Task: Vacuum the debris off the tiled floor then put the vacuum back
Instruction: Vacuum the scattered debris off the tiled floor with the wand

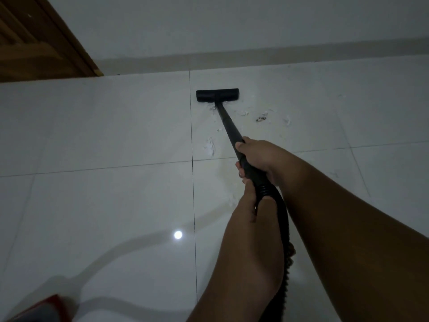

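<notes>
Two hands on the vacuum wand (pixel 228 124): your right hand (pixel 258 156) wraps it mid-frame, and your left hand (pixel 251 201) curls round the joint just below, where the ribbed hose (pixel 285 228) starts. The black floor head (pixel 217 95) sits flat on the tiled floor (pixel 92 126) at upper centre, near the skirting (pixel 255 57).

The white debris (pixel 210 146) lies in scattered patches: one left of the wand, some right behind the head, more to the right with a few dark bits mixed in. None of it is in front of the head.

Step in hand looks like the pickup pass, well short of done. Draw the head back over the near flecks, then sweep right in overlapping strokes. Keep the head flush so the suction seals, go slowly over the clumps, and mind the hose doesn't drag through the loose bits.

Wooden door (pixel 34 43) at upper left. Blurred red object (pixel 46 306) at lower left, possibly the vacuum body; can't tell. No brand, label or writing is readable anywhere; the frame is dim.
</notes>
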